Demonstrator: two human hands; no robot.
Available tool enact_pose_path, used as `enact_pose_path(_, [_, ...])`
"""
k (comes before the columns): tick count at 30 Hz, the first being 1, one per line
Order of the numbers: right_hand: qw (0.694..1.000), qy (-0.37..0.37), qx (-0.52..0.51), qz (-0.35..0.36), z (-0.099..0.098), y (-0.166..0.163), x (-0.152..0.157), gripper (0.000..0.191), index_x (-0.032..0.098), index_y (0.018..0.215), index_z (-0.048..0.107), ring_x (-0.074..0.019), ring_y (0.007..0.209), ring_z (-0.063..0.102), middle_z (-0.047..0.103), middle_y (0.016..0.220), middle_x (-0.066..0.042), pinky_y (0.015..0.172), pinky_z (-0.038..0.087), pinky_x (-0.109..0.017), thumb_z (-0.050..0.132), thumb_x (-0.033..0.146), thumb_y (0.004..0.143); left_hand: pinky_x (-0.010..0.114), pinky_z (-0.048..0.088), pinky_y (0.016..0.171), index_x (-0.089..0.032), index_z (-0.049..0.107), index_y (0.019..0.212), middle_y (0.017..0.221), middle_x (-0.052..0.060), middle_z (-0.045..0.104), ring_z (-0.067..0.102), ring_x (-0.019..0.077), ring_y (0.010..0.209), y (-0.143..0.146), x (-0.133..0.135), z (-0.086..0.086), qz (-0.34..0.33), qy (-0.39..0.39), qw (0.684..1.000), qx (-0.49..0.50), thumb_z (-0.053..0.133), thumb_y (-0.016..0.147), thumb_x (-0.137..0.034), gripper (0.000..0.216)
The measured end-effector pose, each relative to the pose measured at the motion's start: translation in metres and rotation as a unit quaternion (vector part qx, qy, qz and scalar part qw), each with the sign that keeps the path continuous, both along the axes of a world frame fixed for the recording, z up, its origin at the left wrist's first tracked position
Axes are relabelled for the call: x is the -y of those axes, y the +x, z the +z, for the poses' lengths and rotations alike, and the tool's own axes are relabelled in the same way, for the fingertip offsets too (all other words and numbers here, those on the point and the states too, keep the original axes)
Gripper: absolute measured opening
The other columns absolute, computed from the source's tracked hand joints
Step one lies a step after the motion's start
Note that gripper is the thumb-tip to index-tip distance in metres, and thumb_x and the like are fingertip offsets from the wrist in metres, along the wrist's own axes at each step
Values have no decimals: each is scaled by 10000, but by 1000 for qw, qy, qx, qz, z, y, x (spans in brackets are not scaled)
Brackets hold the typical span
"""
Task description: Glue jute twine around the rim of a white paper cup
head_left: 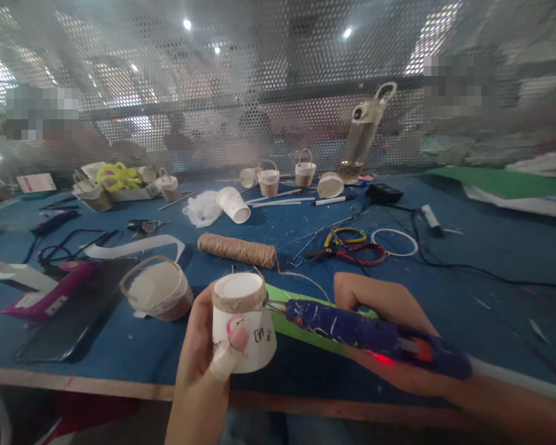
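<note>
My left hand [208, 364] is wrapped round a white paper cup [254, 352], which stands wide end down in its grasp. A band of brown twine [238, 304] circles the cup near its upper, narrower end. In my right hand [389, 303] is a blue hot glue gun [352, 330] with a red light on it. Its metal nozzle meets the twine band on the cup's right side. A spool of twine [236, 249] lies just behind the cup, and a loose strand runs from it to the right. Something bright green [291, 324] lies beneath the glue gun.
Left of the cup stands a small handled basket [160, 290], beside a dark flat phone-like slab [78, 321]. Red-handled pliers [361, 253] and a white ring [393, 242] lie to the right. A water bottle [361, 142] and several little baskets line the back by the perforated screen.
</note>
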State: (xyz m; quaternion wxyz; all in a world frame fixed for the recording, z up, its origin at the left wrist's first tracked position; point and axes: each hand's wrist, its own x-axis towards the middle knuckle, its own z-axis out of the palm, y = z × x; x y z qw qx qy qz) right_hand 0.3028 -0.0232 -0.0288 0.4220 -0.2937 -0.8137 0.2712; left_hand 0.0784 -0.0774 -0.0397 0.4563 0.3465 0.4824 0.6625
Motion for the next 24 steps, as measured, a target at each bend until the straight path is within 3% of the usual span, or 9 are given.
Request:
enact_pose_path(14, [997,49,52,9,6,2,1,254,248,778,393,-107,573,379,424,704,79,538,277,-260,641,206,811,319,534,963,-291,614,1333,1329,51,726,696,258,1158,7,0,-9,37,38,995,-84,855,822,-485,597])
enact_pose_path(24, [1000,8,21,7,4,0,-3,292,239,755,384,-92,564,386,442,693,83,525,280,-252,659,148,794,378,576,898,-243,658,1260,1184,85,771,719,313,1082,0,-2,-8,29,18,999,-28,893,708,-582,690])
